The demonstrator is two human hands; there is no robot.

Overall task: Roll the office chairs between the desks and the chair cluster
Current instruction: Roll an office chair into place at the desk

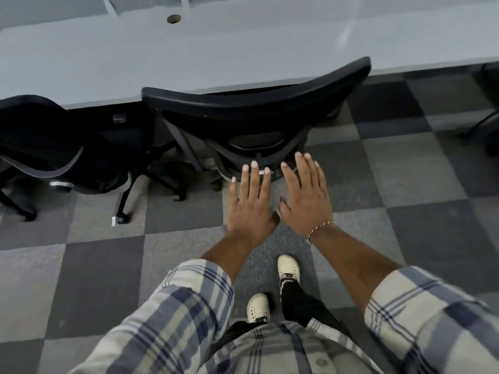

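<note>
1. Plaid sleeves (pixel 175 306) fill the bottom of the view, with pale shoes (pixel 289 268) on checkered carpet (pixel 405 171) below the wrists.
2. Left hand (pixel 251 206) and right hand (pixel 305 195) reach forward side by side, fingers straight and spread, gripping nothing.
3. Just beyond the fingertips stands a black office chair (pixel 256 103), its backrest at the grey desk (pixel 189 55) edge; whether the fingers touch it I cannot tell.
4. Left of the left hand, a second chair (pixel 54 130) sits at the same desk.
</note>
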